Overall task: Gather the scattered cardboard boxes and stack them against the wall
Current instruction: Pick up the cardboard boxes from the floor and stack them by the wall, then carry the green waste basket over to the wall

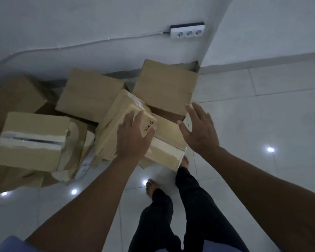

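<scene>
A brown cardboard box with torn white tape [30, 140] sits far left in the pile by the white wall [80, 24]. The left hand [133, 135] lies flat, fingers straight, on a tilted shiny taped box marked "PICO" [116, 124]. The right hand [198, 128] hovers spread just beside it. A white three-socket strip [187, 32] hangs on the wall.

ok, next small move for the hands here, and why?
Probably bring the right hand down onto the PICO box. The left hand already lies flat on it, the right hangs open beside it, and the box sits tilted.
</scene>
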The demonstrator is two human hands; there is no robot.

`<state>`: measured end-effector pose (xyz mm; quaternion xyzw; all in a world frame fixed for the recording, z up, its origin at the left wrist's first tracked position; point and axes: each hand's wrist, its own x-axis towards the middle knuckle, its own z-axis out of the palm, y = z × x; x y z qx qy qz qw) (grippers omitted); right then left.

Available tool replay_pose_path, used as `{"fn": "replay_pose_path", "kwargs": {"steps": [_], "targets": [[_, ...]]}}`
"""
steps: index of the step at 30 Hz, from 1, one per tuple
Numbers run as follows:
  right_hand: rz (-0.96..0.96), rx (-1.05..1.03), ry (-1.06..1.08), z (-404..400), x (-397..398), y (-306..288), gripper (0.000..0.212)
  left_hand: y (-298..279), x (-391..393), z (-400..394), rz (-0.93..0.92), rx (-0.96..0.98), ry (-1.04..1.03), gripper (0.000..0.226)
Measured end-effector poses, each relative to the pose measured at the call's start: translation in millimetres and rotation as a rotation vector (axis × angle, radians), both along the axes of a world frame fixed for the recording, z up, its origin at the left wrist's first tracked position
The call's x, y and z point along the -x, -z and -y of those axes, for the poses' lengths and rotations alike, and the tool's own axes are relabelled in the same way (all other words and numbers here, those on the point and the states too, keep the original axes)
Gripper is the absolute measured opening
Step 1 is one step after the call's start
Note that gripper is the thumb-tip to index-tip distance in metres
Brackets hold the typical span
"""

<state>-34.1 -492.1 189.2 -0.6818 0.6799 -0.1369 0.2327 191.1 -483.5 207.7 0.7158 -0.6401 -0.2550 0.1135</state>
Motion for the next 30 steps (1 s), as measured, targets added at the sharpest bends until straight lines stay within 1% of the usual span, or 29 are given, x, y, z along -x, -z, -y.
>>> {"fn": "replay_pose_path", "kwargs": {"steps": [8,12,16,18,23,27,30], "targets": [[-0.013,0.065,0.254,-87.7,50.9,-49.8,0.061,-49.5,76.4,-24.5,0.018,0.088,0.363,0.069],[-0.015,0.096,0.409,-140.9,98.7,-75.1,0.061,-69.4,135.9,-46.1,0.018,0.117,0.532,0.069],[-0.025,0.120,0.581,-210.4,160.2,-88.7,0.061,-80.3,205.8,-80.2,0.036,0.165,0.723,0.068],[-0.030,0.127,0.673,-251.1,192.2,-92.2,0.061,-83.5,244.9,-104.1,0.042,0.189,0.824,0.068],[-0.043,0.123,0.862,-361.5,265.3,-97.9,0.061,-88.2,342.9,-181.4,0.009,0.216,1.002,0.068],[-0.024,0.115,1.040,-448.4,308.7,-103.4,0.060,-87.5,417.1,-250.4,-0.014,0.208,1.162,0.068],[-0.031,0.124,1.212,-514.6,334.2,-101.8,0.059,-86.5,465.8,-304.2,-0.025,0.197,1.309,0.069]]}}
